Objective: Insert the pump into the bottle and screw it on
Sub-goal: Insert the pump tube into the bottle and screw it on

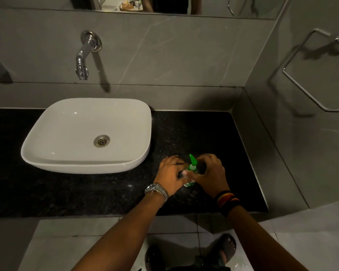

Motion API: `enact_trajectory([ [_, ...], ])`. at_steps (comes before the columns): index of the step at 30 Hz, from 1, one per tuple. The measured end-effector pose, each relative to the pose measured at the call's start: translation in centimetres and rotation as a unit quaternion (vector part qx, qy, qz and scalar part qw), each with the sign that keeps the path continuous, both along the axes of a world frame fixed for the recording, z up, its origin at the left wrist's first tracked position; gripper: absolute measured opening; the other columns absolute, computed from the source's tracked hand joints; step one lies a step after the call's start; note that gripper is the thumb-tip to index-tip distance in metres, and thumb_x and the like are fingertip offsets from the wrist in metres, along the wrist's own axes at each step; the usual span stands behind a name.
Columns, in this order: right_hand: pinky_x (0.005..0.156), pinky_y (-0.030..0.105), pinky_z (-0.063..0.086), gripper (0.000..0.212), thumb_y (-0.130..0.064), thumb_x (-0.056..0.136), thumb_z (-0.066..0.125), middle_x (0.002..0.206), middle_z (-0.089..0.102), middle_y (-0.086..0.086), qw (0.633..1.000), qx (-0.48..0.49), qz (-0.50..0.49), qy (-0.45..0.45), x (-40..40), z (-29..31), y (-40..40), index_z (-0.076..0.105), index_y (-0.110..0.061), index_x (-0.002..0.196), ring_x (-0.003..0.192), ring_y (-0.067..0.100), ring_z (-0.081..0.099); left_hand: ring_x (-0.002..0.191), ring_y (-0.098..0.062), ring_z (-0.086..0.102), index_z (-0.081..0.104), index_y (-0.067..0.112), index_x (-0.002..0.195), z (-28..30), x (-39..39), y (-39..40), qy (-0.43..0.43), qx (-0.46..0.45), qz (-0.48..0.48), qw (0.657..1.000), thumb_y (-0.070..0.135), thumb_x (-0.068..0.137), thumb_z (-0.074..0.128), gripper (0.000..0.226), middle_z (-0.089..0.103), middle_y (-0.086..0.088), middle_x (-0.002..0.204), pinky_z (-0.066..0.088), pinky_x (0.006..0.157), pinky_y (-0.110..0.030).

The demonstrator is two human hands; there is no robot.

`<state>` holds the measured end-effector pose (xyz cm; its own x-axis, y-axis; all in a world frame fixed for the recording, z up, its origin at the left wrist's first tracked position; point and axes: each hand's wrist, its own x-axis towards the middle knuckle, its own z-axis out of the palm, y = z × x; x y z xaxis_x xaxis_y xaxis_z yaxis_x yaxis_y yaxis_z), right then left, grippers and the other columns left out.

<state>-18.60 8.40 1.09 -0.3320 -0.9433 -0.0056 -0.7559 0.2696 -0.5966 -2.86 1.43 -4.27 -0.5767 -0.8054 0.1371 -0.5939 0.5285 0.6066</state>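
Steadiness first: my left hand (171, 172) fingers hold the bottle (188, 183) on the surface (194, 133); right hand (210, 171) fingers pinch the green pump (192, 163), twisting squarely.

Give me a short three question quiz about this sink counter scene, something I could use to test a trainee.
1. True or false: the green pump is lying in the white basin.
2. Which wrist wears the metal watch? A) left B) right C) neither
3. Fill in: the bottle stands on the black ____, to the right of the basin.

Key
1. False. The pump sits on top of the bottle, between the left hand and the right hand, outside the basin.
2. A. The right wrist wears dark striped bands.
3. Counter.
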Motion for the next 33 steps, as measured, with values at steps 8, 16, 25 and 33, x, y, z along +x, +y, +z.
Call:
enact_trajectory([
  [8, 0.085, 0.047, 0.052, 0.043, -0.054, 0.065, 0.082, 0.094, 0.063, 0.001, 0.999, -0.023, -0.027, 0.002, 0.1, 0.0, -0.3, 0.057, -0.020, 0.074, 0.091, 0.021, 0.059, 0.131, -0.022, 0.050, 0.076, 0.026, 0.113, 0.2, 0.0, 0.0, -0.006, 0.005, -0.004, 1.000, 0.068, 0.073, 0.061, 0.059, 0.068, 0.001, 0.122, 0.032, 0.115, -0.045],
  [16, 0.102, 0.034, 0.047, 0.033, -0.034, 0.073, 0.084, 0.129, 0.060, 0.002, 0.997, -0.030, 0.041, -0.061, -1.0, -0.6, 0.1, 0.075, -0.019, 0.101, 0.122, 0.022, 0.053, 0.132, -0.023, 0.050, 0.075, 0.025, 0.115, 0.1, 0.0, 0.0, -0.004, -0.002, -0.005, 1.000, 0.064, 0.076, 0.071, 0.056, 0.068, 0.000, 0.124, 0.032, 0.115, -0.046],
  [25, 0.104, 0.038, 0.049, 0.044, -0.038, 0.072, 0.084, 0.130, 0.056, 0.001, 0.993, -0.009, 0.042, -0.113, -0.7, -0.6, -0.2, 0.071, -0.020, 0.110, 0.121, 0.017, 0.054, 0.133, -0.024, 0.050, 0.076, 0.024, 0.112, 0.1, 0.0, 0.1, 0.013, 0.000, -0.001, 1.000, 0.072, 0.072, 0.057, 0.065, 0.069, -0.001, 0.122, 0.031, 0.116, -0.047],
  [33, 0.092, 0.035, 0.054, 0.018, -0.022, 0.079, 0.079, 0.101, 0.067, -0.001, 0.995, -0.084, 0.017, -0.057, 0.3, -1.5, 0.5, 0.073, -0.015, 0.095, 0.102, 0.017, 0.060, 0.125, -0.020, 0.054, 0.078, 0.025, 0.107, -0.7, -0.1, 0.0, 0.028, -0.031, 0.010, 0.999, 0.066, 0.075, 0.063, 0.055, 0.067, 0.003, 0.121, 0.034, 0.114, -0.049],
])
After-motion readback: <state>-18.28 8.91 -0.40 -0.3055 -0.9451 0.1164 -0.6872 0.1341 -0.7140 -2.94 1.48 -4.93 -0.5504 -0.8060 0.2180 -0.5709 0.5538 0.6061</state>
